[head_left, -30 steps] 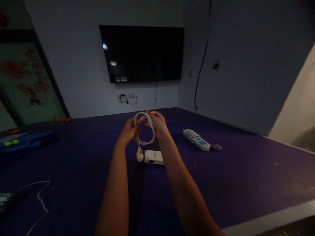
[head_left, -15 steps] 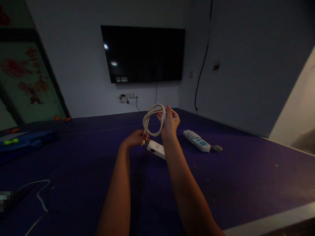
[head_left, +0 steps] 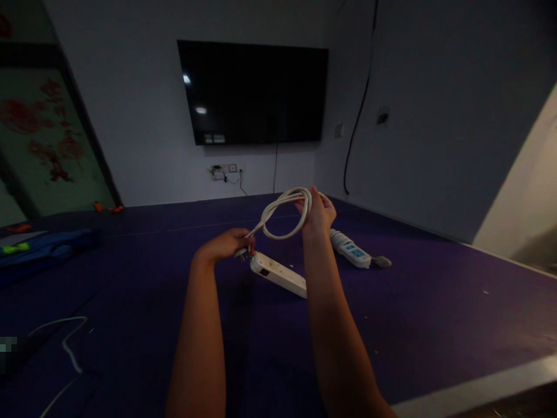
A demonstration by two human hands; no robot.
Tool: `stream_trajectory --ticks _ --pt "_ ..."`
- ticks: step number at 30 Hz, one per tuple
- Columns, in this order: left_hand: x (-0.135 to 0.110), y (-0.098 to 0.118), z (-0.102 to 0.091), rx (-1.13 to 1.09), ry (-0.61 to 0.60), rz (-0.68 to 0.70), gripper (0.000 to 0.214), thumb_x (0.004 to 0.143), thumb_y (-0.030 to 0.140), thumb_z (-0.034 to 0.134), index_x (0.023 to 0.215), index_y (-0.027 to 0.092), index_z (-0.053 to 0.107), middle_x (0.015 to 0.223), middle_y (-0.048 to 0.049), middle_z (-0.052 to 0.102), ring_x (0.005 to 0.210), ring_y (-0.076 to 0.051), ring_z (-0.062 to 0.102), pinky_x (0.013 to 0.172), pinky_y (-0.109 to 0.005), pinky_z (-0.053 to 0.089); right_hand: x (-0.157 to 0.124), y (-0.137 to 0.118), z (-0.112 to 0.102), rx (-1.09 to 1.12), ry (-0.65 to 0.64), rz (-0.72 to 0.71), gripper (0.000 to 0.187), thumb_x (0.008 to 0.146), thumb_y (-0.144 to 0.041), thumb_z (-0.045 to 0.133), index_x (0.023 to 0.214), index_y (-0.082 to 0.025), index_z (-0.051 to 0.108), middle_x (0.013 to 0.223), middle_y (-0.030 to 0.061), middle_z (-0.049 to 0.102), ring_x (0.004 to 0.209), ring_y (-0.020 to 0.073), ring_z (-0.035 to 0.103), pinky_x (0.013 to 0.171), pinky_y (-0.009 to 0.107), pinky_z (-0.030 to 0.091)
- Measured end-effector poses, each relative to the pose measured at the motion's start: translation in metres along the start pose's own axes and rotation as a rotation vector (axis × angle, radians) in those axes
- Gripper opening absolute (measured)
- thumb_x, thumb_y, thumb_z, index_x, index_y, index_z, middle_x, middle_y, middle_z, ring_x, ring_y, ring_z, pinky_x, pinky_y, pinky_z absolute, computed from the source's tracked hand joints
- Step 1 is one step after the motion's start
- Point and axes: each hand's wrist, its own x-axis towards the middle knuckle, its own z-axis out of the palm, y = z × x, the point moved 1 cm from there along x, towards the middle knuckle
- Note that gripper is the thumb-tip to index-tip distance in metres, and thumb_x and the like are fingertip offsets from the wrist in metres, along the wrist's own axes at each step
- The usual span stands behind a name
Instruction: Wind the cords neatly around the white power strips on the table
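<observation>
- While both forearms reach out over the purple platform (head_left: 418,319), its pale edging strip (head_left: 478,383) runs along the near right side.
- Toward the platform's near left corner, a thin white cable (head_left: 69,348) lies in loose bends.
- Between the forearms and partly behind the right one, a white power strip (head_left: 281,274) slants from upper left to lower right; whether its left end touches the platform, I cannot tell.
- Just above that end, the left hand (head_left: 226,244) pinches the gathered lower end of a white power cord (head_left: 281,237), with a pale plug (head_left: 241,253) beneath its fingers.
- Looped in the air above the platform's middle, the cord stretches from that hand to the right hand (head_left: 318,215), whose thumb and fingers close around the far side of the coil.
- Beyond the right forearm, nearer the platform's right edge, rests a second power strip (head_left: 354,253) with blue socket panels, cord wound around one end and a grey plug (head_left: 382,261) at the other.
- At the left edge lies blue cloth (head_left: 61,244); small orange objects (head_left: 98,206) sit by the far left corner.
- Past the far edge, wall sockets (head_left: 232,168) sit below a flat-screen television (head_left: 256,93).
</observation>
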Motion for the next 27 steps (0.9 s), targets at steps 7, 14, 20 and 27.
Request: stream_trajectory --ticks 7,14,20,27 --pt "-0.023 0.025 -0.007 0.031 -0.076 -0.025 0.025 0.079 0.039 0.054 0.072 0.015 0.057 0.07 -0.0015 0.059 0.059 -0.01 0.048 0.057 -0.024 0.036 0.004 -0.021 -0.006 0.016 -0.056 0.017 0.027 0.066 -0.029 0.073 0.07 -0.015 0.05 0.053 -0.0075 0.054 0.049 0.0093 0.059 0.059 0.027 0.056" --pt "-0.041 0.049 -0.007 0.086 -0.084 0.002 0.027 0.08 0.041 0.051 0.072 0.015 0.055 0.069 0.0002 0.058 0.061 -0.01 0.049 0.059 -0.023 0.037 0.01 -0.039 -0.017 0.021 0.006 0.003 0.021 0.073 -0.025 0.067 0.068 -0.015 0.049 0.052 -0.004 0.057 0.05 0.0106 0.061 0.054 0.023 0.055" --pt "-0.047 0.056 -0.005 0.119 -0.107 -0.013 0.029 0.081 0.043 0.049 0.07 0.017 0.054 0.068 0.0005 0.057 0.061 -0.01 0.05 0.058 -0.024 0.037 0.024 -0.031 -0.029 0.052 0.082 0.027 0.019 0.076 -0.022 0.064 0.068 -0.016 0.048 0.052 -0.0038 0.059 0.048 0.0109 0.061 0.052 0.023 0.056" --pt "-0.055 0.052 -0.009 0.172 -0.051 -0.057 0.027 0.081 0.042 0.047 0.069 0.018 0.052 0.068 -0.0005 0.059 0.063 -0.012 0.053 0.059 -0.025 0.04 0.028 -0.004 -0.031 0.059 0.057 0.124 0.025 0.074 -0.02 0.067 0.066 -0.016 0.044 0.049 -0.0056 0.056 0.045 0.0093 0.059 0.05 0.021 0.054"
